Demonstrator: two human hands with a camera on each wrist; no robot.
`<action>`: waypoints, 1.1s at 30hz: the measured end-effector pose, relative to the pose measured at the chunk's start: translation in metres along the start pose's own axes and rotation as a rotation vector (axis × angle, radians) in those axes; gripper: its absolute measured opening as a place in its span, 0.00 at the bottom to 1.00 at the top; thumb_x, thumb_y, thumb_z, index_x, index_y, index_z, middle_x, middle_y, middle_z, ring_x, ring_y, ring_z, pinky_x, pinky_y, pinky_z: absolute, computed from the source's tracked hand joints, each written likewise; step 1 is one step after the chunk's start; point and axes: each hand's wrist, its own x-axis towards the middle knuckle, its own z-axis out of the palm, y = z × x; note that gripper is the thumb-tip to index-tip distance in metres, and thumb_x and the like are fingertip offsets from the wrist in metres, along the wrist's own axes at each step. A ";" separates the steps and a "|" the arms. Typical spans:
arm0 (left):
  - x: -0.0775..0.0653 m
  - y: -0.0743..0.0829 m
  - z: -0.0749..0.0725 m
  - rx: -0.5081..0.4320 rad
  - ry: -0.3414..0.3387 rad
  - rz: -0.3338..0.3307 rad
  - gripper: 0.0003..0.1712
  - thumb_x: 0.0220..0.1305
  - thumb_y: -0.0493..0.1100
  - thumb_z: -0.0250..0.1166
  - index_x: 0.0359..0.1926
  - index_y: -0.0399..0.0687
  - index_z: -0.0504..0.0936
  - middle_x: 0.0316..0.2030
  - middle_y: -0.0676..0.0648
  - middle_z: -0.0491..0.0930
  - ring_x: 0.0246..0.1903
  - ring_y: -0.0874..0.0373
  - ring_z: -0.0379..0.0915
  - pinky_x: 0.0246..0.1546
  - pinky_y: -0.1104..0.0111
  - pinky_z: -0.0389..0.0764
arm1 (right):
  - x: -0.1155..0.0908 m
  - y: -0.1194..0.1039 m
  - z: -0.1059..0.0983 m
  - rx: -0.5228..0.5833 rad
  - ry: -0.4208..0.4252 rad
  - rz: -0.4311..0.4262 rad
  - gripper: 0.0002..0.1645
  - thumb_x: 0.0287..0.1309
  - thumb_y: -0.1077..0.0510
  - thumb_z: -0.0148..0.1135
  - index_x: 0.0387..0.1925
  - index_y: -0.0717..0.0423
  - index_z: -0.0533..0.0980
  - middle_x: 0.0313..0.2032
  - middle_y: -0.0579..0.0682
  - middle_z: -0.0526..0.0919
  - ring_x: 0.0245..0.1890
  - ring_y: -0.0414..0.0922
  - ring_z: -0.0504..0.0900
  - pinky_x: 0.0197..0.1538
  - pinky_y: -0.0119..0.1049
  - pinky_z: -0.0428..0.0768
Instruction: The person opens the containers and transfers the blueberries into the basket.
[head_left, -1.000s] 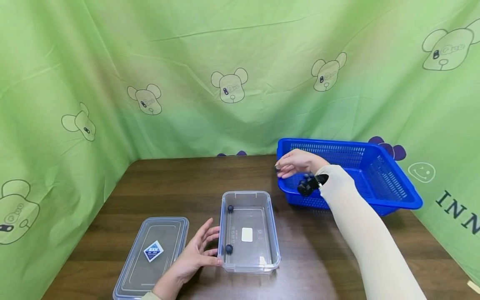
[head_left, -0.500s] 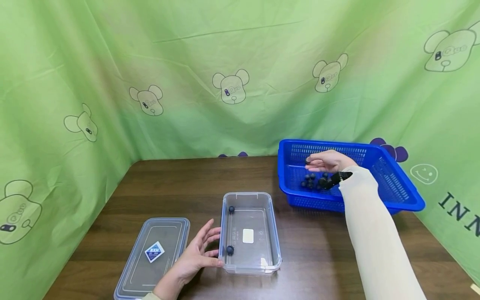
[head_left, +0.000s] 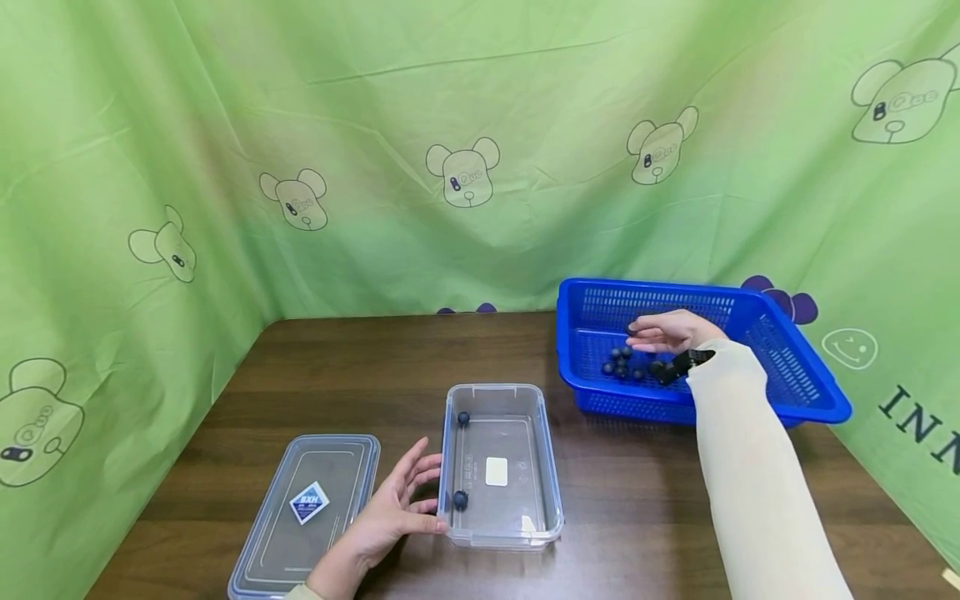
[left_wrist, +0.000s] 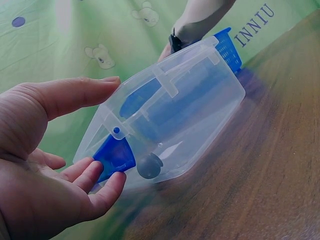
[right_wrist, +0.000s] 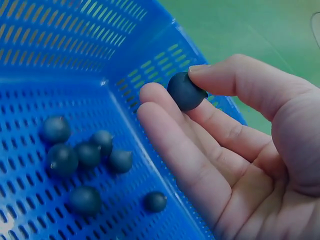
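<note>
My right hand is over the blue basket. In the right wrist view its thumb and a finger pinch a blueberry, while two other fingers stretch out beside it. Below, several blueberries lie loose on the basket's slotted floor. My left hand is at the left side of a clear plastic container, thumb at the near corner and fingers spread along the wall. In the left wrist view the fingertips touch a blue clip. Two blueberries lie inside the container along its left side.
A clear lid with a blue rim and a diamond label lies flat, left of my left hand. Everything stands on a brown wooden table. A green printed curtain hangs behind and at both sides, close to the basket's back rim.
My right hand has moved right from the basket's left rim to over its inside, a blueberry at its fingertips. Loose blueberries below now show more. My left hand and the container have stayed put.
</note>
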 end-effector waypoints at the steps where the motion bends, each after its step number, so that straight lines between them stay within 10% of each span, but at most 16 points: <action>1: 0.000 0.000 0.000 0.000 0.000 -0.001 0.67 0.45 0.25 0.74 0.77 0.32 0.36 0.71 0.27 0.51 0.69 0.38 0.51 0.60 0.59 0.69 | 0.001 0.001 0.000 -0.002 0.007 0.005 0.06 0.68 0.67 0.55 0.45 0.63 0.73 0.36 0.54 0.86 0.37 0.44 0.87 0.50 0.35 0.80; 21: 0.001 0.001 -0.001 0.001 0.001 -0.008 0.67 0.46 0.25 0.74 0.77 0.32 0.36 0.71 0.27 0.52 0.69 0.37 0.50 0.61 0.57 0.69 | 0.001 0.010 -0.001 -0.268 0.115 0.130 0.20 0.63 0.65 0.62 0.52 0.77 0.74 0.29 0.60 0.87 0.30 0.48 0.88 0.39 0.36 0.84; 33: 0.001 0.000 -0.001 0.004 -0.001 -0.006 0.68 0.45 0.25 0.74 0.77 0.32 0.36 0.71 0.27 0.51 0.69 0.37 0.50 0.61 0.56 0.68 | 0.001 0.008 0.005 -0.197 0.062 0.126 0.18 0.66 0.67 0.58 0.54 0.75 0.70 0.31 0.58 0.86 0.30 0.46 0.88 0.43 0.35 0.83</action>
